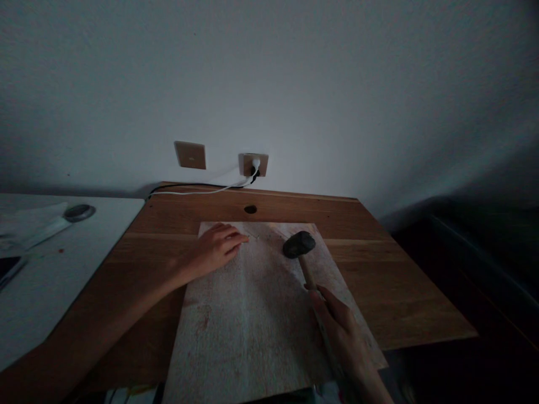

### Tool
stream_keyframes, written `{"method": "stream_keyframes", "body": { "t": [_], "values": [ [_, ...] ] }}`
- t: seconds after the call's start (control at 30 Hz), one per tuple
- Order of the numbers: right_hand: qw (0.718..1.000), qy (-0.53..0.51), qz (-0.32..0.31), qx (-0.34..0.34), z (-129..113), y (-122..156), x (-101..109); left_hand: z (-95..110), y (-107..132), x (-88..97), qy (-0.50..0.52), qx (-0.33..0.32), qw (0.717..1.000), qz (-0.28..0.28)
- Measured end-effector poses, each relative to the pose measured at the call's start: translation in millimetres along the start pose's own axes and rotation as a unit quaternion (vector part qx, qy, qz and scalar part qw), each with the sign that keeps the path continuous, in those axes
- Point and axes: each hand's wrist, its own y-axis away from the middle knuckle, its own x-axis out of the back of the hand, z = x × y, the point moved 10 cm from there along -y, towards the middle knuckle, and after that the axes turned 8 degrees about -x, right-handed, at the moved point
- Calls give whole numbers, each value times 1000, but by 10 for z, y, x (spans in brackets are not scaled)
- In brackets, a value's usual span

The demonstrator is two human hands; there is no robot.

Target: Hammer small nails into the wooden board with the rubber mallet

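Down at the near right, my right hand is wrapped around the handle of a dark-headed mallet, head over the pale board. Bit further up, my left hand is at the board's far left, fingers bent close together, can't tell if they're pinching anything. Past that, wooden desktop, then a wall outlet with cords plugged in.
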Motion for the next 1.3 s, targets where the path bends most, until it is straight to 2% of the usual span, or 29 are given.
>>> {"method": "stream_keyframes", "body": {
  "t": [0.07,0.17,0.3,0.43,0.53,0.8,1.0,1.3],
  "values": [
    [1000,0,1,-4,33,-9,-8,-262,213,-3,43,62,997,16],
    [999,-3,-27,-44,102,-14,-82,-484,424,-58,117,141,982,52],
    [999,7,-30,-33,14,11,-89,-570,482,-125,184,200,959,81],
    [999,-3,-27,-38,-32,38,-77,-643,495,-126,197,233,947,97],
    [999,-2,-25,-35,-55,50,-82,-686,515,-117,201,241,943,113],
    [999,15,-16,-37,-36,24,-50,-670,491,-113,176,234,951,95],
    [998,8,-12,-64,105,42,-65,-697,448,-161,189,235,952,47],
    [994,98,0,-48,192,-4,20,-643,549,-110,197,245,945,90]
  ]
}}
